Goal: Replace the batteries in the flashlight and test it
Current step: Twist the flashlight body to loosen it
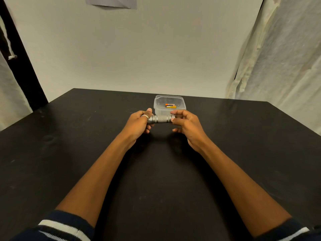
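Note:
A short silver flashlight (160, 118) with a knurled barrel lies level between both hands, a little above the black table (86, 153). My left hand (139, 122) is wrapped around its left end, a ring on one finger. My right hand (185, 124) pinches the right end with thumb and fingertips. Just behind it stands a clear plastic tub (180, 101) holding batteries (170, 106) with orange, yellow and blue wrapping.
The black table reaches a pale wall at the back. Light curtains hang at the far right (286, 58) and the left edge, beside a dark vertical post (19, 54). Both forearms stretch over the table's middle.

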A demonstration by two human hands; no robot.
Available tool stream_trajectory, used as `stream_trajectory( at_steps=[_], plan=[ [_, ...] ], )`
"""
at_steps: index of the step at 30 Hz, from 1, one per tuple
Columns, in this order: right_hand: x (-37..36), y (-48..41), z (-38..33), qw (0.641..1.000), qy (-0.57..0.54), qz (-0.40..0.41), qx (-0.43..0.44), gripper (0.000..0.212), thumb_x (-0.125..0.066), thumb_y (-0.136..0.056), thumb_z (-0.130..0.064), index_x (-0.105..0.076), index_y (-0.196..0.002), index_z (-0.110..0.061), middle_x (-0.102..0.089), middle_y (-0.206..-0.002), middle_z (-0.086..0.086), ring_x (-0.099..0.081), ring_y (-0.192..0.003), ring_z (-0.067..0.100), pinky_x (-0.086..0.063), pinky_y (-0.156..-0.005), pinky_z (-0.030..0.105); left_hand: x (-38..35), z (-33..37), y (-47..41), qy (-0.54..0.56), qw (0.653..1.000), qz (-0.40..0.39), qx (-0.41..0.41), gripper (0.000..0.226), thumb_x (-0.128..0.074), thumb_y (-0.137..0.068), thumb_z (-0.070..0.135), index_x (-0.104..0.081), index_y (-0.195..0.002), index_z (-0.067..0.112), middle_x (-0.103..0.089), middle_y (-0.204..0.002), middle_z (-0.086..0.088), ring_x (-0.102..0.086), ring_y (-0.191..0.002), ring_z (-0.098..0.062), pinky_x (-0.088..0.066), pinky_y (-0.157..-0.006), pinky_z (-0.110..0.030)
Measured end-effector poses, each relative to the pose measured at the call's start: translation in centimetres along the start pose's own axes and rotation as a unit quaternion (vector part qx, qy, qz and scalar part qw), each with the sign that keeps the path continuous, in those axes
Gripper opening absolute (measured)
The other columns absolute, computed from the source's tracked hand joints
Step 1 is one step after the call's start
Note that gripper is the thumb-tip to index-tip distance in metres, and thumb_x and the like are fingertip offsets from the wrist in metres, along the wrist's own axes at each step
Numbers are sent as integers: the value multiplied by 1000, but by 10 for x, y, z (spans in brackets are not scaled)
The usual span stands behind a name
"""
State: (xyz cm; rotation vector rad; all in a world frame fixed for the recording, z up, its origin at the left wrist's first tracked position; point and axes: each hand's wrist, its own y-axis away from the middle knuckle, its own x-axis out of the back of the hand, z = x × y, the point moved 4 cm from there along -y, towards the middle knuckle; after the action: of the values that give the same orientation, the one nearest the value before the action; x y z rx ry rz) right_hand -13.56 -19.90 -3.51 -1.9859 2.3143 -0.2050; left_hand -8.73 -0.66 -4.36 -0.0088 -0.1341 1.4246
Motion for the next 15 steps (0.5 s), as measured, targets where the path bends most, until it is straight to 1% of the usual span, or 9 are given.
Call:
stream_trajectory(
  at_steps=[2, 4, 6, 7, 9, 11, 12, 14, 15],
  plan=[
    [-1, 0, 1, 1000, 8, 20, -17, 14, -63, -101, -25, -72, -107, -16, -75, -102, 5, -70, -85, 14, -57, -64, 24, 0, 1, 1, 1, 1000, -1, -2, 37, -49, -104, 46, -68, -105, 15, -69, -85, -6, -56, -66, -9, -50, -60, -25],
    [-1, -1, 3, 997, 51, 43, -32, 29, -57, -103, -40, -72, -101, -16, -74, -85, 3, -68, -72, 12, -55, -61, 22, 0, 2, 2, 0, 1000, -2, -5, 37, -49, -104, 46, -68, -106, 14, -69, -85, -6, -56, -66, -9, -50, -61, -25],
    [-2, -2, 4, 995, 83, 48, -38, 36, -54, -103, -44, -73, -98, -14, -72, -76, 5, -67, -66, 13, -54, -61, 23, 0, 2, 2, -1, 1000, -2, -7, 38, -49, -104, 45, -68, -106, 13, -69, -85, -6, -56, -66, -9, -50, -61, -25],
    [-2, -2, 5, 994, 89, 48, -39, 35, -55, -104, -41, -74, -97, -13, -72, -75, 6, -66, -66, 13, -54, -61, 24, 0, 2, 2, -1, 1000, -2, -8, 38, -49, -104, 45, -68, -105, 13, -68, -84, -6, -56, -66, -10, -50, -61, -26],
    [-2, -2, 4, 996, 68, 42, -38, 26, -58, -103, -28, -74, -98, -8, -71, -77, 7, -66, -68, 15, -53, -61, 25, 0, 2, 2, -2, 1000, -2, -8, 38, -49, -104, 45, -69, -104, 13, -68, -84, -6, -56, -67, -10, -49, -60, -26],
    [-1, -1, 2, 999, 16, 26, -30, 15, -61, -100, -13, -73, -102, -5, -73, -88, 9, -66, -72, 14, -55, -61, 23, 0, 1, 1, -4, 1000, -1, -6, 37, -49, -104, 45, -69, -103, 14, -68, -84, -6, -56, -67, -10, -50, -59, -25],
    [0, -1, 0, 1000, -2, 18, -22, 14, -61, -98, -7, -73, -104, -5, -73, -94, 9, -67, -74, 13, -56, -61, 22, 0, 0, 0, -4, 1000, -2, -4, 36, -49, -104, 45, -69, -104, 14, -69, -84, -6, -56, -66, -9, -50, -58, -24],
    [1, -1, -1, 1000, -18, 11, -13, 17, -62, -95, -3, -73, -108, -6, -74, -101, 10, -67, -78, 12, -57, -64, 22, 0, -1, -1, -4, 1000, -2, -2, 36, -50, -104, 45, -69, -104, 15, -69, -84, -5, -56, -65, -8, -50, -57, -22],
    [1, -1, 0, 1000, -18, 14, -14, 17, -62, -96, -6, -73, -109, -7, -74, -103, 10, -67, -80, 13, -58, -65, 23, 0, -1, -1, -3, 1000, -2, -3, 37, -50, -103, 46, -69, -104, 14, -70, -83, -5, -57, -64, -7, -50, -57, -22]
  ],
)
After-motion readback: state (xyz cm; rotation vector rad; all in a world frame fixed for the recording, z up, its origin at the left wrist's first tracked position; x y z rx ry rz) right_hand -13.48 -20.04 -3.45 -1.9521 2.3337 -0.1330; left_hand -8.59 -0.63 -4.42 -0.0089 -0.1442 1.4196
